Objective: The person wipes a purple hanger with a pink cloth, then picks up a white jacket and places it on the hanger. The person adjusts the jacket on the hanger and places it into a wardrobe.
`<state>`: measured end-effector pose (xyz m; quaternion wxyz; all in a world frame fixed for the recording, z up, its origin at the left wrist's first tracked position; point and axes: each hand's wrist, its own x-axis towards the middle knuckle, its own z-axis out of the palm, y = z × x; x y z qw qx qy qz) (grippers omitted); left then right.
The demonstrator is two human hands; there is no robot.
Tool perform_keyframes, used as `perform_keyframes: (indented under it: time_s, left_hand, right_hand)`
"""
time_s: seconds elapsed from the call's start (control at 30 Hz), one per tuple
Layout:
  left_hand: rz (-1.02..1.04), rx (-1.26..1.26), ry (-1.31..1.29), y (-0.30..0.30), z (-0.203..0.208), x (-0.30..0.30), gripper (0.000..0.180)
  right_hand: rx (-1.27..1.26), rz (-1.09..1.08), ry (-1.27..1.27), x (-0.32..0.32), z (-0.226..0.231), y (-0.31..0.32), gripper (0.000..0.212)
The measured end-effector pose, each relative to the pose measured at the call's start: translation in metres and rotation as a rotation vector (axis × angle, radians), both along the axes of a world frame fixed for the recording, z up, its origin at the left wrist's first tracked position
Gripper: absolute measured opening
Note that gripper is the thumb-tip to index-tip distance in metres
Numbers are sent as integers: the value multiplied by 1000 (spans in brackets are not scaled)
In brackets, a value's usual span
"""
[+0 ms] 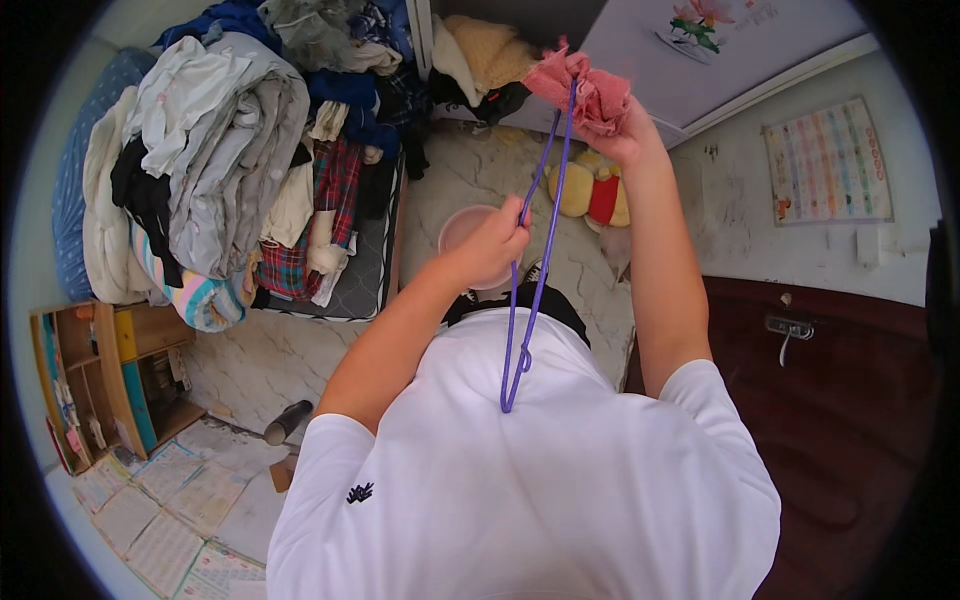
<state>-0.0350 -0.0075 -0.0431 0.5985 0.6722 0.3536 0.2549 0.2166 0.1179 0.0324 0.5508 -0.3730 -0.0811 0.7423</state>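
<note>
My left hand [490, 243] is closed around one side of a purple clothes hanger [541, 240], in front of my chest. The hanger is seen nearly edge-on, its lower end close to my white shirt and its far end up at the cloth. Farther out and to the right, my right hand [630, 138] grips a bunched pink cloth [603, 100]. The hanger's far end lies against this cloth; whether the right fingers touch the hanger too is hidden. Below my left hand, a pale pink basin [450, 228] stands on the floor, partly covered by the hand.
A bed at the left carries a high heap of bedding and clothes [225, 150]. A yellow plush toy [578, 195] lies beyond the basin. A dark red door [800, 420] is at the right, a lilac cabinet door [640, 60] at the far side. A wooden shelf [120, 370] stands lower left.
</note>
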Motion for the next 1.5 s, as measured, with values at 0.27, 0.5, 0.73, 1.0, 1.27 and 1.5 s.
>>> perform_keyframes:
  time_s: [0.27, 0.5, 0.73, 1.0, 1.27, 1.5]
  left_hand:
    - [174, -111, -32, -13, -28, 9, 26]
    - [442, 37, 209, 22, -102, -17, 30]
    - [568, -41, 319, 41, -109, -29, 36]
    - [204, 411, -105, 44, -67, -2, 30]
    - [91, 126, 104, 10, -12, 15, 25]
    - [84, 49, 81, -5, -2, 14, 27]
  right_hand:
    - [-10, 128, 350, -19, -29, -61, 26]
    - [-101, 420, 69, -75, 6, -207, 39]
    - [101, 502, -231, -58, 16, -216, 43]
    - [91, 311, 226, -56, -3, -178, 44]
    - [214, 175, 112, 3, 1, -51, 31]
    - [314, 154, 261, 19, -12, -15, 40]
